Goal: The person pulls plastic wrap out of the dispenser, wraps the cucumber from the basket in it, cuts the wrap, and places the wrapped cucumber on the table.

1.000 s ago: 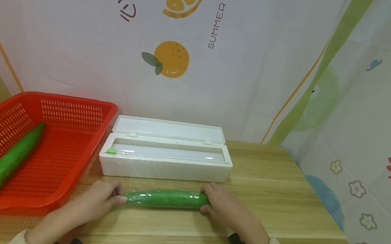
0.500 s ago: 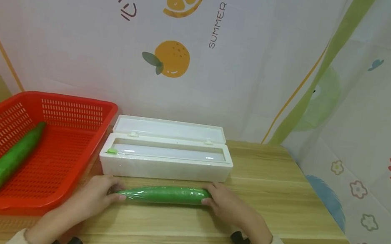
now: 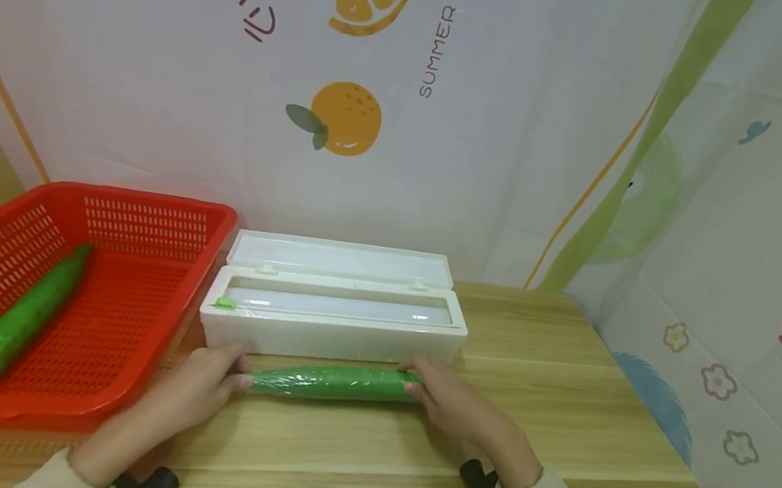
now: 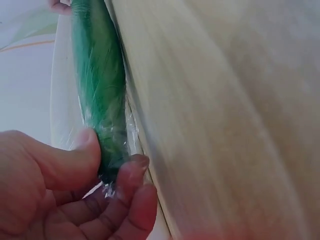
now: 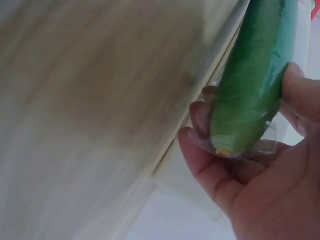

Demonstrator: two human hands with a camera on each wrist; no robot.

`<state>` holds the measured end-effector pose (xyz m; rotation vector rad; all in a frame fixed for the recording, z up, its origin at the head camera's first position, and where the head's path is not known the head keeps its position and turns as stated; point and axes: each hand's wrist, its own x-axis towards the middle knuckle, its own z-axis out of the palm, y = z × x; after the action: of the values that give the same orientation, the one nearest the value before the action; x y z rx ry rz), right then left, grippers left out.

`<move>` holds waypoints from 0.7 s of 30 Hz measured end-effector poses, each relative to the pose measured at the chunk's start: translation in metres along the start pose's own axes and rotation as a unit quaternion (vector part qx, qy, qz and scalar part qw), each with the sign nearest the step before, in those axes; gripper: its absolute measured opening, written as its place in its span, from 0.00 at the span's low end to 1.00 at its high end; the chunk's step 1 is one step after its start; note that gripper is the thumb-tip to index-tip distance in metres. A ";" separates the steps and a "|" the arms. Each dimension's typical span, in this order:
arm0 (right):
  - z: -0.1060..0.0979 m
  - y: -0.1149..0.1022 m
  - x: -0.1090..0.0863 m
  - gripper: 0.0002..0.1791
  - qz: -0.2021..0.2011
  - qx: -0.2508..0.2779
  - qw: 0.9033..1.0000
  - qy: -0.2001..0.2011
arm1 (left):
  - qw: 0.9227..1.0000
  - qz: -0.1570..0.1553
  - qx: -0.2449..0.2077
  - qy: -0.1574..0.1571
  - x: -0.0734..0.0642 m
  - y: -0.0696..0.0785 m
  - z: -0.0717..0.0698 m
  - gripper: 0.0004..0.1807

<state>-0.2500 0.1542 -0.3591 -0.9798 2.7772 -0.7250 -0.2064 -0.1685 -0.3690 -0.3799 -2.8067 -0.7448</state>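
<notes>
A long green cucumber (image 3: 332, 383) wrapped in clear cling film lies crosswise between my hands, just in front of the white box. My left hand (image 3: 207, 378) pinches its tapered left end, where the film bunches up between thumb and fingers (image 4: 135, 170). At the blunt right end, my right hand (image 3: 447, 400) holds it with the thumb on one side and the fingers curled under the other. Loose film edges stick out past that end of the cucumber (image 5: 252, 100) in the right wrist view. How far it is off the table cannot be told.
The white cling film dispenser box (image 3: 331, 342) stands behind the cucumber with its lid (image 3: 341, 259) open and a green slider (image 3: 225, 303) at its left. To the left, a red plastic basket (image 3: 139, 375) holds another cucumber (image 3: 23, 320). Printed cloth hangs behind the wooden table (image 3: 537, 384).
Both hands have shifted the wrapped cucumber a little away from me, closer to the white box. Its tilt has altered slightly. The box and basket stay put.
</notes>
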 end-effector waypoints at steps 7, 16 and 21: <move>0.002 -0.002 0.003 0.15 0.020 0.022 0.999 0.014 | 1.000 -0.024 0.003 -0.014 0.002 0.003 -0.001 0.05; 0.003 -0.002 0.009 0.08 0.011 0.004 0.999 0.037 | 1.000 -0.023 0.004 -0.008 0.006 -0.001 0.002 0.07; 0.003 -0.003 0.012 0.07 0.021 -0.006 0.999 0.032 | 1.000 -0.021 -0.002 -0.006 0.009 -0.001 0.002 0.07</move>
<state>-0.2571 0.1442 -0.3596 -0.9116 2.8523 -0.7471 -0.2159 -0.1668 -0.3689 -0.3289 -2.8323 -0.7603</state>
